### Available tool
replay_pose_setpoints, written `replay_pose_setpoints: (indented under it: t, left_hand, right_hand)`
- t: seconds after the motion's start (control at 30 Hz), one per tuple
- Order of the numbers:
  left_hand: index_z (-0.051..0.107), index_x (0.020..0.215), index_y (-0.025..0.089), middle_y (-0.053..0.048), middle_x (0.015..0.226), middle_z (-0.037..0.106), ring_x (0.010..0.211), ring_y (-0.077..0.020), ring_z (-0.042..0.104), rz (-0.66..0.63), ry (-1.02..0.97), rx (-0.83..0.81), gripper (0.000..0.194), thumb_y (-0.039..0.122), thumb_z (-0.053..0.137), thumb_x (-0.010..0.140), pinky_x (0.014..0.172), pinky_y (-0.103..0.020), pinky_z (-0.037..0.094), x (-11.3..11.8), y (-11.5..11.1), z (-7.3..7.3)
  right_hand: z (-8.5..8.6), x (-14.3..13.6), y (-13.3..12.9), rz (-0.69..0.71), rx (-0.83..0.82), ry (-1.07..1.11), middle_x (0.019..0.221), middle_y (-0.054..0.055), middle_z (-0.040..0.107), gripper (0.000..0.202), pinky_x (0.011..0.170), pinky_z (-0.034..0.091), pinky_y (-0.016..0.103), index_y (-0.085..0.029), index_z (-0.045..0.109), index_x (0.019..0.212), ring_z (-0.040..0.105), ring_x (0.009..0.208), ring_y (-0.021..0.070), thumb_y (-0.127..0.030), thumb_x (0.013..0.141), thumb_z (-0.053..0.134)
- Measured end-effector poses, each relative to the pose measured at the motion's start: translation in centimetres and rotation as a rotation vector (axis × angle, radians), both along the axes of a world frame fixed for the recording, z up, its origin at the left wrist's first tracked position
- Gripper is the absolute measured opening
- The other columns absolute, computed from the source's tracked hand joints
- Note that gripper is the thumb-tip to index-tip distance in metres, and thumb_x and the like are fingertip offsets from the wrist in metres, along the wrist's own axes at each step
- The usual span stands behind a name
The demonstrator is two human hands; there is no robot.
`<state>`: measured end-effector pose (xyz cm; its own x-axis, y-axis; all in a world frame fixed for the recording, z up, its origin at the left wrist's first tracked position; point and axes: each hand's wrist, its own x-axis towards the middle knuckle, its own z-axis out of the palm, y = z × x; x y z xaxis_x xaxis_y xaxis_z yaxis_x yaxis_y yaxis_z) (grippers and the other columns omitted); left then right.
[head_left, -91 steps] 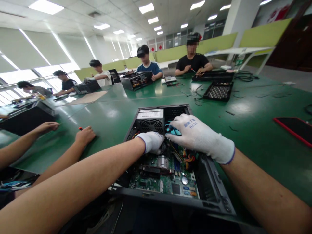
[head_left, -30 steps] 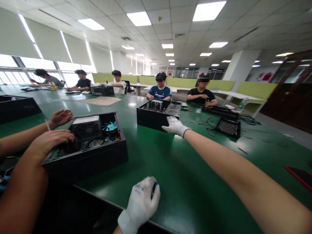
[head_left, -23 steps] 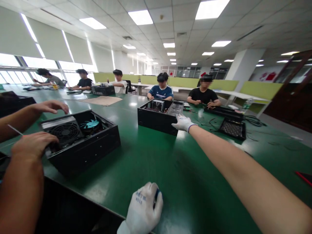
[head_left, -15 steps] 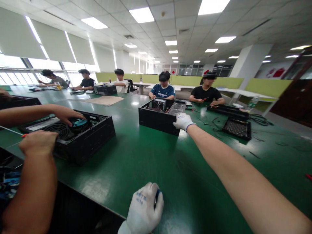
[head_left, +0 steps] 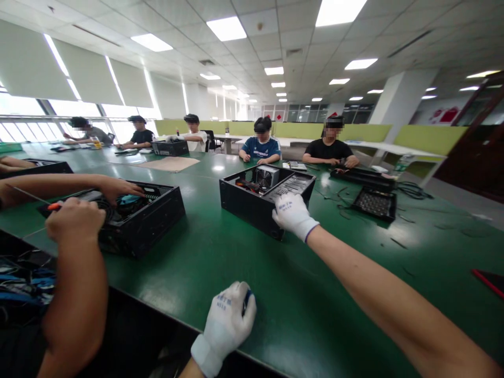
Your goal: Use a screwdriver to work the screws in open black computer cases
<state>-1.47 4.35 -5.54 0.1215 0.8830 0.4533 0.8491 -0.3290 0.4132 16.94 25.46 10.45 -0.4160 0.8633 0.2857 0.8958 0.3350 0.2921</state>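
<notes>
My right hand (head_left: 293,215), in a white glove, has its fingers over the near edge of a black computer case (head_left: 250,211). The case lies open side up, with a power supply (head_left: 266,177) and its fan inside. Closer to me, my left hand (head_left: 230,317), gloved as well, rests at the table's front edge with its fingers curled. Between thumb and forefinger a small dark blue piece shows; the hand hides the rest.
At left, a co-worker's hands are over another open computer case (head_left: 145,231), one holding a screwdriver (head_left: 53,206). Several people sit across the green table (head_left: 189,294). A black panel (head_left: 375,203) and cables (head_left: 413,190) lie right, and a red-edged item (head_left: 488,283) nearer.
My right hand has drawn the computer case nearer and turned it, so more of its inside shows. My left hand stays near the table edge, still curled.
</notes>
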Motion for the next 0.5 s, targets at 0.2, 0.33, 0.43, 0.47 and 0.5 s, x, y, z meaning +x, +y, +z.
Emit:
replay_pose_setpoints:
  t: [0.2, 0.33, 0.43, 0.47, 0.5]
  left_hand:
    - [0.062, 0.108, 0.022, -0.006, 0.096, 0.073, 0.086, -0.0215, 0.073, -0.017, -0.069, 0.045, 0.018, 0.029, 0.046, 0.104, 0.08, -0.034, 0.059, -0.4, 0.0, -0.6]
    - [0.061, 0.12, 0.021, -0.008, 0.111, 0.075, 0.101, -0.0225, 0.074, 0.039, -0.167, 0.131, 0.023, 0.03, 0.047, 0.104, 0.092, -0.037, 0.06, -0.9, 0.3, 0.0]
    - [0.058, 0.129, 0.019, -0.01, 0.12, 0.073, 0.108, -0.0233, 0.072, 0.046, -0.17, 0.234, 0.03, 0.031, 0.046, 0.105, 0.097, -0.038, 0.058, -0.6, 0.4, 3.2]
    - [0.057, 0.133, 0.019, -0.01, 0.12, 0.072, 0.108, -0.0234, 0.071, 0.043, -0.163, 0.262, 0.033, 0.033, 0.046, 0.105, 0.096, -0.038, 0.057, -0.4, 0.4, 4.7]
    - [0.056, 0.135, 0.019, -0.01, 0.118, 0.072, 0.103, -0.023, 0.072, 0.041, -0.149, 0.274, 0.035, 0.035, 0.046, 0.105, 0.093, -0.037, 0.057, -0.1, 0.4, 6.3]
  right_hand:
    - [0.2, 2.7, -8.7, 0.062, 0.037, -0.028, 0.108, 0.023, 0.07, 0.04, 0.086, 0.038, 0.046, -0.009, 0.069, 0.11, 0.06, 0.104, 0.0359, -0.038, 0.101, 0.044]
    - [0.0, 5.5, -14.5, 0.109, 0.104, -0.055, 0.095, 0.019, 0.068, 0.036, 0.078, 0.037, 0.045, -0.012, 0.068, 0.099, 0.06, 0.092, 0.0345, -0.039, 0.102, 0.043]
    - [-0.3, 8.1, -18.1, 0.143, 0.142, -0.053, 0.087, 0.015, 0.066, 0.034, 0.075, 0.036, 0.045, -0.014, 0.068, 0.094, 0.059, 0.085, 0.0326, -0.04, 0.101, 0.046]
    - [-0.4, 9.0, -19.1, 0.156, 0.153, -0.048, 0.085, 0.014, 0.066, 0.033, 0.074, 0.036, 0.044, -0.015, 0.068, 0.093, 0.059, 0.083, 0.0317, -0.04, 0.101, 0.047]
    - [-0.5, 9.8, -20.0, 0.171, 0.167, -0.043, 0.084, 0.014, 0.065, 0.032, 0.074, 0.036, 0.044, -0.016, 0.068, 0.092, 0.058, 0.081, 0.0309, -0.04, 0.1, 0.048]
